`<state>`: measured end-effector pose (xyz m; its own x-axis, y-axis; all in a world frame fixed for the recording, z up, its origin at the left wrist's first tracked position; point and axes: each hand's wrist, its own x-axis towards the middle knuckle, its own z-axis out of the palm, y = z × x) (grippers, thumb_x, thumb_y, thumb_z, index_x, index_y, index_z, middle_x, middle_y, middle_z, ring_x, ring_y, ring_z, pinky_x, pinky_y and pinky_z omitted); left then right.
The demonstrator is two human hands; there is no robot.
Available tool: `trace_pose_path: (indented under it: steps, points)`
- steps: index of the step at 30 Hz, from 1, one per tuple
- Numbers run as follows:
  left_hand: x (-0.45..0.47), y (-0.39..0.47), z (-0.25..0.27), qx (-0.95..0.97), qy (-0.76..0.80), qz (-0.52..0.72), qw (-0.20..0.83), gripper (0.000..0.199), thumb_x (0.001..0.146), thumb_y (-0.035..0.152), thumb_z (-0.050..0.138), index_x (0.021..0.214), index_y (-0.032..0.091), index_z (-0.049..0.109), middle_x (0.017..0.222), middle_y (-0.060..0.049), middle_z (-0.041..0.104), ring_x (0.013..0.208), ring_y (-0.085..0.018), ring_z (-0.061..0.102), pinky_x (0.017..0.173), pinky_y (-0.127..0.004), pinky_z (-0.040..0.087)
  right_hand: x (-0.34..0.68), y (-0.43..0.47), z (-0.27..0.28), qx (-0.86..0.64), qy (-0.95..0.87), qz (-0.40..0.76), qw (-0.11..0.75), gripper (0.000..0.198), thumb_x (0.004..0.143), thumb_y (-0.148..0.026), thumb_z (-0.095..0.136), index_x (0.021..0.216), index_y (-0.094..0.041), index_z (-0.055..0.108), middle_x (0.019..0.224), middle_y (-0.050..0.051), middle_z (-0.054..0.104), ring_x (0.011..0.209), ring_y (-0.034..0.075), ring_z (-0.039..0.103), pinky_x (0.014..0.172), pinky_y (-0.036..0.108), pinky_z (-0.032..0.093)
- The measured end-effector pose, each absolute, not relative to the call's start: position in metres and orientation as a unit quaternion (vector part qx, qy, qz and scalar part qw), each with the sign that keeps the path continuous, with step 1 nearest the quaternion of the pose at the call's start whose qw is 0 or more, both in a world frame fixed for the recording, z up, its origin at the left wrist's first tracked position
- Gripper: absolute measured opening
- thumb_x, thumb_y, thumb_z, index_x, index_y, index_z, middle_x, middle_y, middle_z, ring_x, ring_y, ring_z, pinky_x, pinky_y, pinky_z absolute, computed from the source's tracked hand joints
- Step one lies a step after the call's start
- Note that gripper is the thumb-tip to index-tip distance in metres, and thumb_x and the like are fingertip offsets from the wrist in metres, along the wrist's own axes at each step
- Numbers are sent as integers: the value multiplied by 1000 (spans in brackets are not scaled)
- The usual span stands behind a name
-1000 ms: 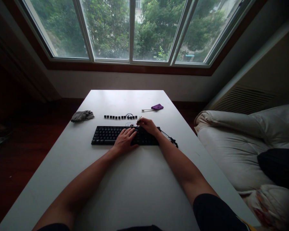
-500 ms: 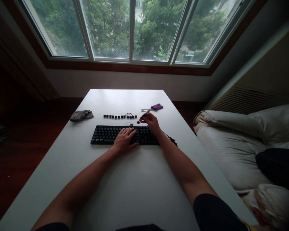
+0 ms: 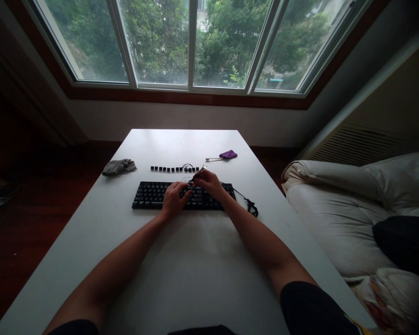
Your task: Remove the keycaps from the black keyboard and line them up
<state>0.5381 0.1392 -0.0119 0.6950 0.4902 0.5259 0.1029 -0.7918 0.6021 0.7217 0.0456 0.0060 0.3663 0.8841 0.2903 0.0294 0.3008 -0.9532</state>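
Observation:
A black keyboard (image 3: 148, 195) lies across the white table in front of me. My left hand (image 3: 174, 197) rests over its middle, thumb and fingers apart, near the right fingertips. My right hand (image 3: 209, 181) is closed in a pinch just above the keyboard's back edge. A slim tool (image 3: 204, 167) with a thin, bright end sticks up out of that pinch; its exact kind is too small to make out. Small dark bits show at the right fingertips, partly hidden between the hands. Beyond the keyboard, several black keycaps (image 3: 164, 169) stand in a row.
A crumpled grey cloth (image 3: 119, 167) lies on the table's left side. At the back right are a purple pouch (image 3: 228, 154) and a thin pale stick (image 3: 213, 159). The bundled black cable (image 3: 252, 208) sits right of the keyboard. A pale sofa (image 3: 328, 209) flanks the table.
My right hand has moved left and slightly down, bringing the tool and a small black keycap over the keyboard. My left hand has shifted slightly left, its fingers drawn in from lying flat.

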Motion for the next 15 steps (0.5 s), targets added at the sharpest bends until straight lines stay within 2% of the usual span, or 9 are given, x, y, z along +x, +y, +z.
trace_pose_path:
  steps: [8, 15]
  points:
    - [542, 149, -21, 811, 175, 385, 403, 19, 89, 31, 70, 107, 24, 66, 103, -3, 71, 96, -21, 67, 89, -36, 52, 713, 45, 9, -520, -461, 291, 658, 33, 79, -46, 79, 96, -22, 63, 72, 0, 70, 67, 17, 69, 69, 33, 58]
    - [543, 153, -24, 806, 186, 371, 421, 19, 85, 31, 74, 97, 22, 63, 93, -1, 69, 89, -18, 66, 85, -34, 49, 699, 46, 8, -552, -465, 263, 641, 31, 80, -45, 76, 94, -22, 60, 73, 0, 70, 68, 18, 70, 70, 32, 56]
